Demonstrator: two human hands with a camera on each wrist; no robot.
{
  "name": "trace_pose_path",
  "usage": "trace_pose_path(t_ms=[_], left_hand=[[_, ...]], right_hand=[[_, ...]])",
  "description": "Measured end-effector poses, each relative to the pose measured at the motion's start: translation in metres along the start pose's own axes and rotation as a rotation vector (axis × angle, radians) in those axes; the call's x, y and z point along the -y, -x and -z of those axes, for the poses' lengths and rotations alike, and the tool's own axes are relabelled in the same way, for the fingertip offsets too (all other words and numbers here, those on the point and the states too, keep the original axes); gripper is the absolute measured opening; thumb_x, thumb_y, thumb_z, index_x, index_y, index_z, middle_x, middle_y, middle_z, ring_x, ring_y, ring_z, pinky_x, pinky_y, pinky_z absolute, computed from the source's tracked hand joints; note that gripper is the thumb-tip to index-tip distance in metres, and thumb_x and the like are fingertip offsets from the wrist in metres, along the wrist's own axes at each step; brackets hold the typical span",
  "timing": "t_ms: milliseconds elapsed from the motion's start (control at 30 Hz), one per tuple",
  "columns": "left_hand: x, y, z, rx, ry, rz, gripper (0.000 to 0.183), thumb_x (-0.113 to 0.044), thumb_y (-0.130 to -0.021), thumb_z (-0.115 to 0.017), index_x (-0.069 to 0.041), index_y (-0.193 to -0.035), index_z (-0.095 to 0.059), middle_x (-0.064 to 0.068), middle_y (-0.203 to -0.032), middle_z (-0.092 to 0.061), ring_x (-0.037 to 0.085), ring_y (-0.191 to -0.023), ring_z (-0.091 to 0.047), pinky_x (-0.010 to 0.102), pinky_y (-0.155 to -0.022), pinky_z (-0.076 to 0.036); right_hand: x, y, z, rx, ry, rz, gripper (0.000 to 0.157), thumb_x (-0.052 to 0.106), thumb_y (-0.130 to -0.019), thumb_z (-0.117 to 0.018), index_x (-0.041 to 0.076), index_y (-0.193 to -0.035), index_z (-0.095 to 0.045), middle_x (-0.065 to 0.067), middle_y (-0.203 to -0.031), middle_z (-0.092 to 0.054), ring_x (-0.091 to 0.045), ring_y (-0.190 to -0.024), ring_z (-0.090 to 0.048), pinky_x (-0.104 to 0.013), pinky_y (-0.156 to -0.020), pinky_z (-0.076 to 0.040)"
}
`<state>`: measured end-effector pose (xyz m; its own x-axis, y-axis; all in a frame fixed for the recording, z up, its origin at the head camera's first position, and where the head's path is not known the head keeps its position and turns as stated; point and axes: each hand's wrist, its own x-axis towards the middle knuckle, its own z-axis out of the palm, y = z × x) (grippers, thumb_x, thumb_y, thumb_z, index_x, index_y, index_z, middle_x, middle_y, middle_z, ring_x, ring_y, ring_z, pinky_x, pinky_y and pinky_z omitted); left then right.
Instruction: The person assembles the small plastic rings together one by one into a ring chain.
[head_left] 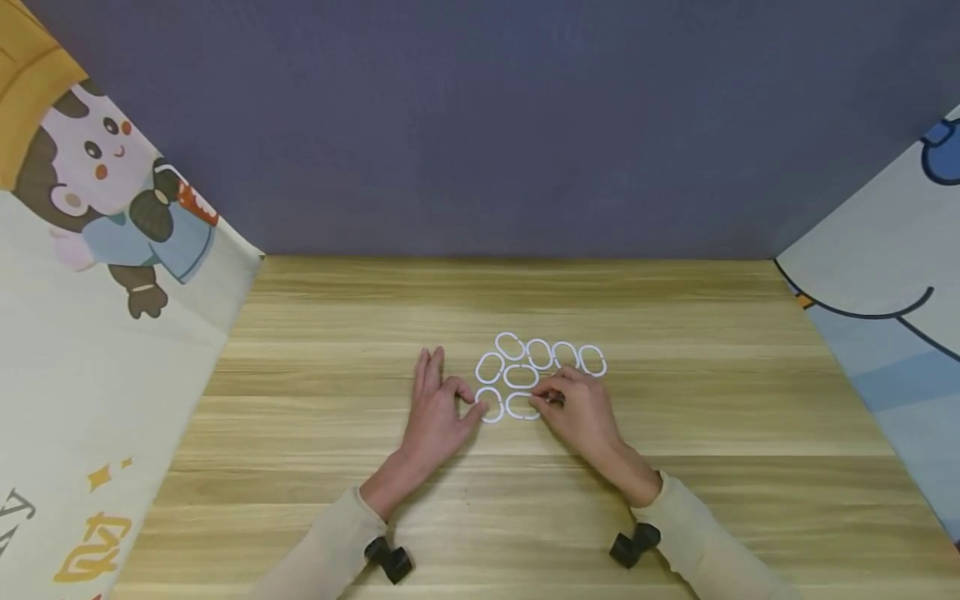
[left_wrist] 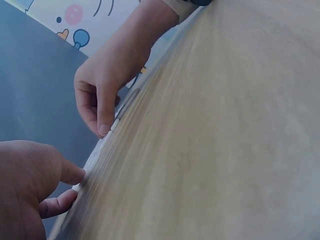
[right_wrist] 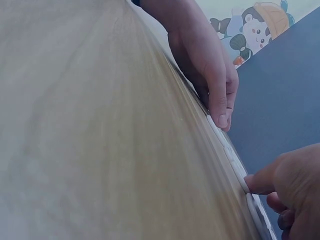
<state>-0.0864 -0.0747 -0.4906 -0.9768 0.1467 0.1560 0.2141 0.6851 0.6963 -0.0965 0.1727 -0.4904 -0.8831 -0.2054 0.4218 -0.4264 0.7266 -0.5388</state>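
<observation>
Several white oval plastic links, each with a small gap, lie flat in a cluster on the wooden table. My left hand (head_left: pixel 437 419) pinches the left edge of the front-left link (head_left: pixel 501 408) between thumb and index finger, its other fingers extended. Beside it, my right hand (head_left: pixel 587 419) has its thumb and fingertips closed on the right end of the front-right link (head_left: pixel 517 417). A middle link (head_left: pixel 506 380) lies just behind these two. Both wrist views look almost level along the table, so the links there show only as a thin white edge (right_wrist: pixel 232 157).
Farther back are an upper-left link (head_left: pixel 478 364), a top link (head_left: pixel 510 334) and a short row ending at the rightmost link (head_left: pixel 602 364). A dark blue panel (head_left: pixel 517 133) stands behind the table (head_left: pixel 337 317). Printed cartoon panels flank both sides.
</observation>
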Motion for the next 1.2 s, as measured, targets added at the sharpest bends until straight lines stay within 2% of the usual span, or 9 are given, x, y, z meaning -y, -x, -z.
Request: trace_pose_path(t_ms=[300, 500, 833, 1067, 1133, 1200], left_hand=[[-0.004, 0.001, 0.004, -0.035, -0.084, -0.053, 0.019, -0.014, -0.083, -0.094, -0.012, -0.078, -0.076, 0.038, -0.166, -0.042, 0.057, -0.161, -0.029, 0.061, -0.135, -0.02], [-0.005, 0.0, 0.005, -0.045, -0.07, -0.081, 0.017, -0.009, -0.081, -0.092, -0.011, -0.075, -0.077, 0.038, -0.164, -0.046, 0.058, -0.159, -0.032, 0.062, -0.133, -0.024], [-0.001, 0.0, 0.002, -0.073, -0.055, -0.113, 0.013, -0.003, -0.086, -0.084, -0.007, -0.076, -0.076, 0.039, -0.162, -0.047, 0.059, -0.157, -0.035, 0.066, -0.131, -0.027], [-0.003, -0.002, 0.005, -0.081, 0.044, -0.072, 0.011, -0.006, -0.092, -0.086, -0.006, -0.085, -0.078, 0.032, -0.163, -0.05, 0.052, -0.156, -0.04, 0.063, -0.131, -0.03], [-0.004, -0.004, 0.006, -0.092, 0.075, -0.069, 0.01, -0.007, -0.093, -0.086, -0.006, -0.088, -0.078, 0.028, -0.159, -0.057, 0.049, -0.151, -0.048, 0.061, -0.129, -0.035], [-0.006, -0.005, 0.007, -0.105, 0.099, -0.075, 0.008, -0.007, -0.093, -0.086, -0.005, -0.091, -0.078, 0.023, -0.151, -0.064, 0.043, -0.139, -0.06, 0.057, -0.122, -0.046]], right_hand=[[0.005, -0.001, -0.001, 0.022, 0.014, -0.018, 0.017, 0.004, -0.079, -0.098, 0.013, -0.085, -0.085, 0.004, -0.08, -0.071, -0.009, -0.071, -0.065, -0.034, -0.07, -0.055], [0.005, -0.001, -0.002, 0.042, 0.047, 0.003, 0.017, 0.003, -0.079, -0.097, 0.012, -0.083, -0.083, 0.003, -0.079, -0.069, -0.011, -0.071, -0.063, -0.037, -0.071, -0.053], [0.007, 0.001, -0.002, 0.104, 0.114, 0.028, 0.015, 0.003, -0.085, -0.09, 0.012, -0.085, -0.077, 0.0, -0.083, -0.065, -0.019, -0.074, -0.063, -0.046, -0.077, -0.055], [0.004, 0.003, -0.003, 0.061, 0.074, 0.036, 0.012, 0.002, -0.088, -0.085, 0.01, -0.088, -0.076, -0.001, -0.085, -0.063, -0.019, -0.074, -0.059, -0.045, -0.073, -0.053], [-0.001, 0.004, -0.006, 0.031, 0.04, 0.044, 0.01, 0.005, -0.091, -0.084, 0.011, -0.089, -0.076, 0.0, -0.085, -0.062, -0.017, -0.074, -0.057, -0.041, -0.069, -0.051], [-0.005, 0.005, -0.008, 0.007, 0.007, 0.045, 0.009, 0.007, -0.093, -0.083, 0.01, -0.09, -0.075, -0.001, -0.086, -0.062, -0.016, -0.074, -0.057, -0.038, -0.067, -0.05]])
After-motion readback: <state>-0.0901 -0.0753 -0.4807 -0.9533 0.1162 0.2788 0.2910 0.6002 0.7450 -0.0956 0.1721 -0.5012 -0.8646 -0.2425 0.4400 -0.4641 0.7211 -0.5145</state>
